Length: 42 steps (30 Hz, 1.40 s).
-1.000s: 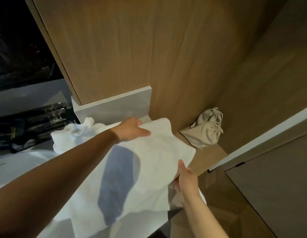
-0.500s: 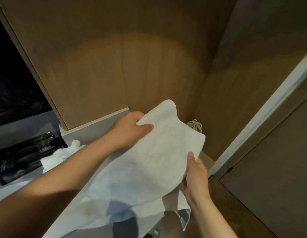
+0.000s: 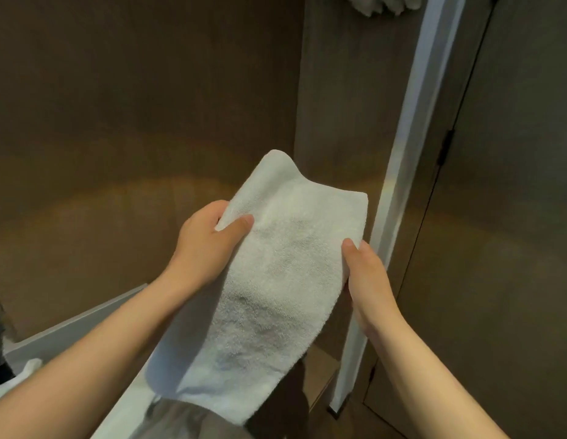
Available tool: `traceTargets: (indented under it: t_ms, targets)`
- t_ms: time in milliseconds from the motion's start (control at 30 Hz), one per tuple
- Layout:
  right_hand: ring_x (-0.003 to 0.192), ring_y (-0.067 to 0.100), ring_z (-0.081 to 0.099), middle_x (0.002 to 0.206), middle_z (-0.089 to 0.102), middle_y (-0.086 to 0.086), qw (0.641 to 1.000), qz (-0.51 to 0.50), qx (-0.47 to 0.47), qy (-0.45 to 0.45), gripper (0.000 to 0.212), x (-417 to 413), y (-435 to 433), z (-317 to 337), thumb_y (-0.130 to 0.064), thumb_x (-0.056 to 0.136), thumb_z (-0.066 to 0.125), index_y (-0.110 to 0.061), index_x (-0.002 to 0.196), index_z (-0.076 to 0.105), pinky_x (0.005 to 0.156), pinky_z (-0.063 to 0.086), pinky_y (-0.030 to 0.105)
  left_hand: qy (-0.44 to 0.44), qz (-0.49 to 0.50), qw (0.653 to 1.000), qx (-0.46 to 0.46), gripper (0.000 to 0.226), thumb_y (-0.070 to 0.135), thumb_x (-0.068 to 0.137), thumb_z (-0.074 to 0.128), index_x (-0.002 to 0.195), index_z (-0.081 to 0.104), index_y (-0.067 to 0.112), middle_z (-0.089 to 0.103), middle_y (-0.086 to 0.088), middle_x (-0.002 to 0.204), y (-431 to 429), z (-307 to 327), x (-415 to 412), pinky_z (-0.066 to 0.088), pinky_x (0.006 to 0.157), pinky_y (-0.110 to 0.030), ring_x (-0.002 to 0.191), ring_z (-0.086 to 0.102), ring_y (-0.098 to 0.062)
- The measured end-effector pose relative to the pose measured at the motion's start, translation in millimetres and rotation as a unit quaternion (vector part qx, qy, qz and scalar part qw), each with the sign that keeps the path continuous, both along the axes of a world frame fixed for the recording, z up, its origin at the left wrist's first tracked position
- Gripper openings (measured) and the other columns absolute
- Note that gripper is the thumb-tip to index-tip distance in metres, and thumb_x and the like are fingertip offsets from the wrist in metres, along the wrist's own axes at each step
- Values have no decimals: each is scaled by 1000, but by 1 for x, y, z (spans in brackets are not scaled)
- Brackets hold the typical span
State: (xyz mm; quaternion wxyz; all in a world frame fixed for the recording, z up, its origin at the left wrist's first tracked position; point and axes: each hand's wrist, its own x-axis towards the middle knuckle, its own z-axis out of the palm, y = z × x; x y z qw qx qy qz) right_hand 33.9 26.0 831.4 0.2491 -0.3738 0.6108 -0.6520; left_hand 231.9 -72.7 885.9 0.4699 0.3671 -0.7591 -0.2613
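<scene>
Left grip point(image 3: 203, 245), right grip point(image 3: 367, 280) on towel point(image 3: 276, 280)

The towel point(image 3: 276, 280) is showing soft white terry cloth, nubbly and matt. The wall panel point(image 3: 133, 106) is looking like brown wood veneer (fine grain, a faint satin sheen), while the door frame point(image 3: 404, 137) is catching light as smooth, pale painted trim.

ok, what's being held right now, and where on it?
A white towel, in both hands. The left hand pinches its left edge near the far end, thumb on top; the right hand grips the right edge opposite, thumb on top.
</scene>
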Motion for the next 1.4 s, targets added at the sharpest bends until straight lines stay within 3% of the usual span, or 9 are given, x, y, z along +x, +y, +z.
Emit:
traceTargets:
  t_ms: [133, 233, 400, 567, 667, 833, 1033, 1233, 1400]
  targets:
    - [95, 6, 64, 107, 68, -7, 995, -23, -41, 83, 27, -19, 4, 53, -34, 104, 39, -21, 114, 60, 68, 45, 19, 27, 15, 999, -29, 30, 32, 90, 61, 74, 60, 8, 54, 7, 64, 5, 28, -17, 33, 48, -14, 53, 47, 2]
    - [82, 7, 59, 90, 63, -8, 985, -46, -91, 141, 23, -32, 1, 91, -31, 102, 42, -21, 92, 61, 69, 42, 25, 46, 1, 998, -32, 26, 34, 90, 62, 72, 62, 16, 59, 10, 63, 1, 49, -24, 33, 50, -16, 55, 52, 2]
    - [71, 15, 54, 82, 60, 3, 962, -47, -156, 220, 27, -59, -26, 135, -29, 101, 47, -6, 91, 60, 67, 41, 30, 81, -29, 996, -25, 21, 34, 87, 64, 89, 69, 14, 71, -3, 86, -19, 75, -36, 53, 73, -48, 80, 66, -25]
    - [90, 19, 63, 96, 68, 2, 943, -13, -206, 262, 19, -76, -75, 174, -29, 100, 48, -19, 99, 64, 76, 52, 32, 137, -22, 990, -38, 13, 30, 87, 64, 88, 69, 18, 72, -1, 85, -58, 98, -50, 53, 68, -38, 79, 67, -23]
    - [93, 22, 63, 97, 68, 4, 928, 14, -248, 277, 19, -80, -105, 195, -29, 100, 49, -19, 100, 65, 83, 52, 42, 162, -12, 985, -52, 12, 29, 88, 64, 90, 70, 19, 73, 0, 88, -83, 113, -54, 54, 73, -45, 81, 69, -22]
    - [91, 31, 63, 96, 67, 11, 912, 78, -301, 269, 22, -85, -153, 211, -28, 99, 50, -11, 100, 65, 81, 51, 52, 159, 49, 982, -88, 11, 31, 88, 62, 90, 71, 25, 74, 7, 88, -113, 130, -49, 53, 69, -36, 79, 69, -12]
    - [86, 7, 68, 95, 71, -10, 891, 194, -339, 232, 16, -79, -210, 226, -29, 98, 50, -27, 103, 66, 70, 54, 24, 135, 163, 970, -122, 13, 33, 88, 62, 90, 70, 24, 73, 3, 87, -115, 144, -34, 53, 72, -42, 78, 68, -15]
    - [83, 13, 67, 92, 70, -7, 848, 313, -370, 214, 16, -66, -247, 242, -33, 97, 51, -26, 101, 66, 67, 55, 32, 99, 316, 928, -171, 13, 34, 88, 62, 84, 69, 24, 71, 3, 78, -84, 151, -24, 46, 61, -33, 71, 64, -18]
    - [86, 34, 64, 92, 68, 14, 820, 382, -381, 194, 25, -60, -254, 259, -29, 97, 53, -6, 97, 64, 74, 51, 52, 83, 407, 890, -186, 16, 35, 89, 60, 89, 69, 21, 71, -2, 85, -50, 162, -33, 52, 72, -45, 80, 67, -23]
